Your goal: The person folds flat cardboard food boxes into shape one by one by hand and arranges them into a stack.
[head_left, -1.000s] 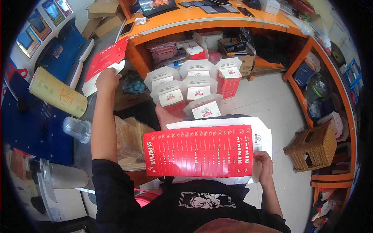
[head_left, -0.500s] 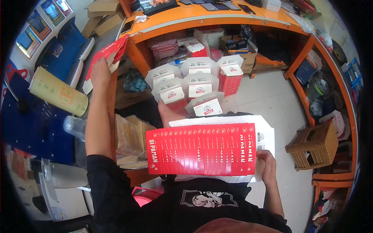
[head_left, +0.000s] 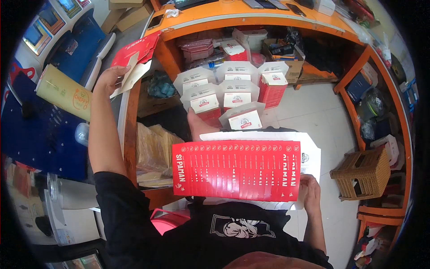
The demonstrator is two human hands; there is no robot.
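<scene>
A long row of overlapping red flat cartons printed "SI PAMAN" lies across my lap, over white carton sheets. My right hand is closed at the right end of the row, its fingers curled over the edge of the white sheet. Out to the left, my left hand has its fingers closed at a cream flap of the red folded cartons lying on the side table; part of its grip is hidden.
Stacks of red-and-white cartons stand on the floor beyond my lap, near my foot. An orange desk carries phones. A wicker stool stands at right, a yellow roll at left, and wrapped brown bundles beside my left arm.
My left hand has drawn back slightly to the left on the red cartons, showing more of the cream flaps. My right hand keeps its place. The whole view has shifted a little.
</scene>
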